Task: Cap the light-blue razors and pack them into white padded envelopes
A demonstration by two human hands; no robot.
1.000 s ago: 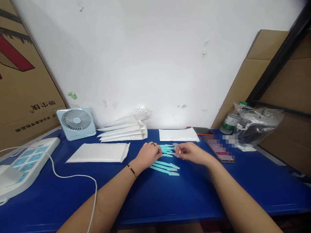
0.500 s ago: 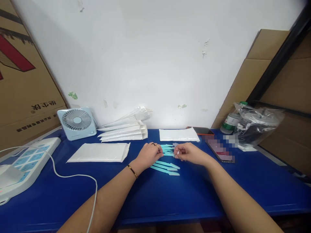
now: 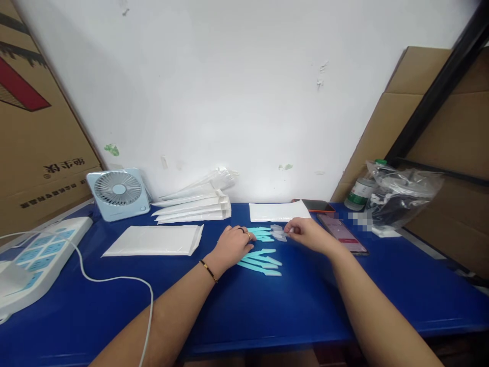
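Observation:
Several light-blue plastic tools point(image 3: 263, 262) lie in a row on the blue table point(image 3: 267, 311), with more of them point(image 3: 262, 233) just behind. My left hand point(image 3: 233, 244) rests knuckles-up on the near ends of the blue tools, fingers curled, a ring on one finger and a thin bracelet on the wrist. My right hand point(image 3: 309, 233) reaches toward small clear plastic caps point(image 3: 278, 232) beside the far blue tools, its fingertips pinched at them. Whether a cap is between the fingers is not visible.
A flat white pouch stack point(image 3: 155, 240) lies left of my hands, more white pouches point(image 3: 194, 206) and another stack point(image 3: 277, 211) by the wall. A small fan point(image 3: 118, 193), a white device with cable point(image 3: 38, 260), two phones point(image 3: 342, 232), a bottle point(image 3: 357, 192) and a plastic bag point(image 3: 401, 196) surround them.
My right hand moved from the middle blue tools back and to the right, to the clear caps. One more blue tool now lies in the near row. My left hand stayed put.

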